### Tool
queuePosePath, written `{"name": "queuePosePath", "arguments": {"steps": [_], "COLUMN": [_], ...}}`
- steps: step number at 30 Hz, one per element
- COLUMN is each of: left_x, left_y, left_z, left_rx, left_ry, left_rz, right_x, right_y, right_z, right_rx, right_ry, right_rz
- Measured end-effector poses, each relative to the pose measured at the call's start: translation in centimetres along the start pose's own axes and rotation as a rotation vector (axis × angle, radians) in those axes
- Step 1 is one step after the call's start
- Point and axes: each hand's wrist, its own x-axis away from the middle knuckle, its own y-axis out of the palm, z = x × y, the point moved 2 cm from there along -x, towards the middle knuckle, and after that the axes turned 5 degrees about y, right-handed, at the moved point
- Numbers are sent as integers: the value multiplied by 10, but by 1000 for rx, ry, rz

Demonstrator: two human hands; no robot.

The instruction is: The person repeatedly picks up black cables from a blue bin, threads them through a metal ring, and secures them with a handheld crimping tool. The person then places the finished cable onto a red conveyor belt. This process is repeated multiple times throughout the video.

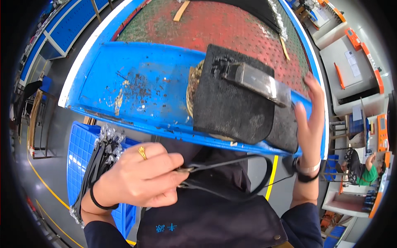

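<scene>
The left hand clenched one end of a black strap, its fingers hiding most of the metal clasp; the loop hung just off the near edge of the blue tray. The blurred right hand spread its fingers at the tray's right edge, contact with the clear bar uncertain.

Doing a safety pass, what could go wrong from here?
The black strap loop, pinched in the left hand, might snag on the front edge of the blue tray. Dark crumbs on that tray could soil the strap. Black pads lie near that edge; a bump may shift them.
</scene>
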Motion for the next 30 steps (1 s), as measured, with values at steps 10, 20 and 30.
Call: {"name": "queuePosePath", "arguments": {"steps": [10, 20, 30], "left_x": [-2, -14, -25], "left_y": [-7, 6, 16], "left_z": [8, 17, 20], "left_rx": [-102, -66, -62], "left_ry": [43, -54, -36], "left_rz": [46, 42, 15], "right_x": [6, 49, 71], "right_y": [22, -3, 2], "right_z": [25, -4, -35], "right_rx": [-213, -1638, -1260], "right_ry": [353, 522, 462], "right_rz": [-376, 179, 125]}}
